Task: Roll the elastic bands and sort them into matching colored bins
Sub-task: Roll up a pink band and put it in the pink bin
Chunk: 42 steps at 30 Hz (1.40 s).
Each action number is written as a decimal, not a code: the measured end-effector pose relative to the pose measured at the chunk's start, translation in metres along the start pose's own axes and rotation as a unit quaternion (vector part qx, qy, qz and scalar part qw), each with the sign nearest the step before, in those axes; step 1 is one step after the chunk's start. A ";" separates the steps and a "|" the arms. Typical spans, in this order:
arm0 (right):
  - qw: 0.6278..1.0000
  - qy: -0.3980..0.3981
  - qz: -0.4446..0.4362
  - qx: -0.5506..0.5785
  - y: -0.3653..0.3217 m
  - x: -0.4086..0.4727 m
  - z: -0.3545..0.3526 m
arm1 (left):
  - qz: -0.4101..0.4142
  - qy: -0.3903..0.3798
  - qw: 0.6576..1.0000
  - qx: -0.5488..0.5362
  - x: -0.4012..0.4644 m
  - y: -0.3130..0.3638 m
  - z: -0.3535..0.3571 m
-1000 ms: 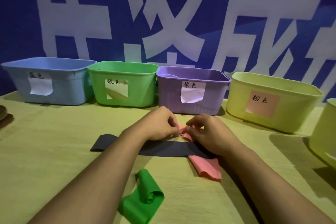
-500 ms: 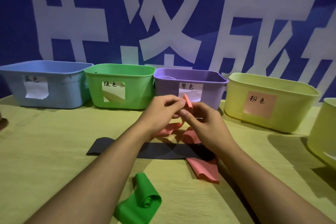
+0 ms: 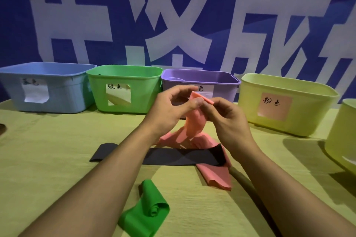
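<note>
Both hands pinch top end of pink band (image 3: 194,121), raised above surface (image 3: 48,150): left hand (image 3: 173,107) grip and right hand (image 3: 227,119) grip closed on it. Its tail drapes under black band (image 3: 173,157). Half-rolled green band (image 3: 148,209) nearer. Pink-labelled bin (image 3: 285,106) at right.

**A staged sorting station in front of a printed banner**

This looks like a set-up demonstration or data-collection space, not a home. A large blue banner (image 3: 192,15) with oversized white characters fills the whole background. In front of it a table (image 3: 48,159) under a yellow-green cloth carries a tidy row of plastic bins: a blue bin (image 3: 63,100), a green bin (image 3: 146,98), a purple bin (image 3: 225,90) and a pale yellow bin (image 3: 312,113), each bearing a handwritten paper label naming a colour.
</note>
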State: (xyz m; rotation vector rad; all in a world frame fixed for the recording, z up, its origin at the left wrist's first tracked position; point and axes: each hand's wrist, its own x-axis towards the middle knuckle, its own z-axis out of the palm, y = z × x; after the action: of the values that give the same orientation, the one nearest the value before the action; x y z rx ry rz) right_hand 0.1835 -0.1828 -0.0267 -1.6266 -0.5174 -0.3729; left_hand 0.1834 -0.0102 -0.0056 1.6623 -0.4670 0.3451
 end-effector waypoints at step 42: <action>0.959 -0.209 0.174 -0.078 -0.034 -0.016 0.005 | 0.106 0.204 0.970 0.078 0.069 0.144 -0.006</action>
State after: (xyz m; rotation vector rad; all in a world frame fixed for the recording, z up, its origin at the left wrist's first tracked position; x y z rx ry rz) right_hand 0.1512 -0.1772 -0.0068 -1.9195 -0.5105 0.2046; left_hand 0.1732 -0.0267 0.1528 1.6391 -0.3119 0.8806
